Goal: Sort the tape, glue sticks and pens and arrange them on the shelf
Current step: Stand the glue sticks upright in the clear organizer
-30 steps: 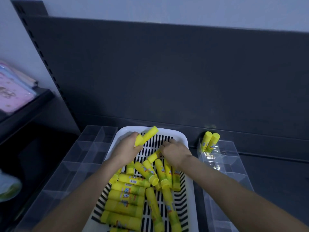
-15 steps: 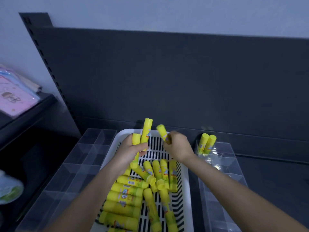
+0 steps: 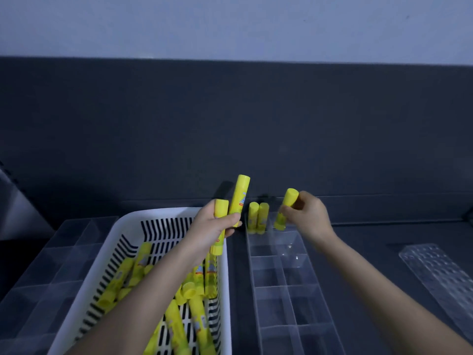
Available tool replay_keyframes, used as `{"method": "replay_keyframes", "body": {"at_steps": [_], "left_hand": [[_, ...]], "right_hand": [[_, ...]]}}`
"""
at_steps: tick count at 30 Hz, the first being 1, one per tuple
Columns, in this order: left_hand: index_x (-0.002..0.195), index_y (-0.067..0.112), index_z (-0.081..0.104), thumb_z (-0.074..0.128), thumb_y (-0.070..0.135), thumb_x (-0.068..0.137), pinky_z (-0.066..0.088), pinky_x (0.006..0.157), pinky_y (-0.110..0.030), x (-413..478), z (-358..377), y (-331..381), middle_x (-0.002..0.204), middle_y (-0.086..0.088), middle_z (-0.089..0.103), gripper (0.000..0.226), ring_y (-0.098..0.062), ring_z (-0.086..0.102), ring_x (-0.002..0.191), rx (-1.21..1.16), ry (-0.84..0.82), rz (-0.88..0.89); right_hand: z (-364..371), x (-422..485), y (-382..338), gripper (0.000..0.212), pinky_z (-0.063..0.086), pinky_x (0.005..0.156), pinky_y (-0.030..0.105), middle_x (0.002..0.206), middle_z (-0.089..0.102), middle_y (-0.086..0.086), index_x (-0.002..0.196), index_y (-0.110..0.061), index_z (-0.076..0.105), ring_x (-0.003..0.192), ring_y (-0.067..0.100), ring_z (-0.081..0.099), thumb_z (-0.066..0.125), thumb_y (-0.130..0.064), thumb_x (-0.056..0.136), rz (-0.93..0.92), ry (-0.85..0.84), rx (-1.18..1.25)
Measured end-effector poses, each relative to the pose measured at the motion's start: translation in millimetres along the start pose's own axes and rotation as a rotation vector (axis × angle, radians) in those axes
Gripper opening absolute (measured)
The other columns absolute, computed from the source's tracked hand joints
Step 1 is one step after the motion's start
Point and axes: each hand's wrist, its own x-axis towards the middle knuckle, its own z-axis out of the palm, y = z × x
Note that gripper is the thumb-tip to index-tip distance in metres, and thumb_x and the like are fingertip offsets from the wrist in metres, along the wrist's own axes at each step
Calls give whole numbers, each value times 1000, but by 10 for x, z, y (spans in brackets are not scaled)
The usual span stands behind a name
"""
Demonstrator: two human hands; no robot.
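A white slotted basket (image 3: 128, 224) holds several yellow glue sticks (image 3: 179, 326). My left hand (image 3: 212, 233) grips two yellow glue sticks (image 3: 239, 197) upright above the basket's far right corner. My right hand (image 3: 308, 216) holds one yellow glue stick (image 3: 288, 204) tilted over the far end of a clear divided organiser (image 3: 289, 285). Two glue sticks (image 3: 258, 216) stand upright in that organiser's far left compartment.
A second clear divided organiser (image 3: 64, 252) lies left of the basket. A clear dimpled tray (image 3: 440, 275) lies at the right on the dark shelf. The shelf's dark back panel (image 3: 256, 124) rises behind everything.
Both hands lifted out of the basket and moved right. My right hand carried its glue stick over the right organiser, close to the two standing sticks. The view swung right.
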Motion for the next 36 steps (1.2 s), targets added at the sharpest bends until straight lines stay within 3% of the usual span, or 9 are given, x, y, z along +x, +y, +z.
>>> {"method": "replay_keyframes", "body": {"at_steps": [4,9,14,17,22,26,28,32,36], "left_hand": [[98,14,60,68,8,86,53,68,-24,30,226,-63,87,1,74,15,-21,71,94,32,28,-1],[99,9,59,68,8,85,55,75,-34,27,405,-145,100,-15,71,17,-29,68,96,36,95,-14],[99,8,58,68,9,85,56,83,-42,1,486,-215,102,-20,68,18,-33,67,97,95,122,-11],[96,7,58,68,7,84,54,84,-47,-21,502,-255,95,-24,65,16,-29,63,85,144,139,7],[95,8,59,70,7,83,55,79,-42,-31,500,-295,84,-9,62,16,-19,59,76,180,153,12],[98,9,60,70,7,83,55,74,-36,-3,500,-287,85,-11,63,18,-17,60,75,182,140,22],[97,11,60,70,6,83,54,67,-28,17,518,-284,81,-8,62,17,-14,59,70,175,116,40],[92,19,61,69,6,84,49,60,-21,58,623,-274,75,1,63,17,-7,58,64,176,33,72],[93,22,60,67,4,86,48,57,-15,96,719,-245,70,14,66,20,2,60,62,196,-44,112]], "right_hand": [[-97,150,205,16,49,62,31,81,62,6,91,-9,55,74,22,61,64,-13,79,29,32,-96],[43,316,331,7,31,46,14,66,55,-6,82,-10,57,63,12,51,58,-16,84,-30,-34,-214],[198,376,390,12,28,53,24,73,62,8,80,-3,61,67,21,51,53,-11,84,-75,-142,-319],[227,416,373,12,31,55,26,71,62,10,72,-5,58,67,24,53,53,-8,82,-91,-168,-325],[253,411,411,8,39,58,28,75,64,12,77,-4,59,72,27,57,55,-8,82,-98,-173,-288],[155,313,359,20,48,74,25,91,67,5,102,-5,64,82,18,61,61,-4,83,-113,-33,-108],[76,241,273,30,50,77,22,95,67,2,110,-7,63,84,14,63,64,0,81,-82,-74,83],[-76,99,84,21,54,65,26,83,70,2,101,-7,65,70,12,64,66,3,82,31,-382,515],[-178,32,26,12,54,75,39,77,63,8,94,-1,61,72,22,62,66,1,83,59,-373,604]]}}
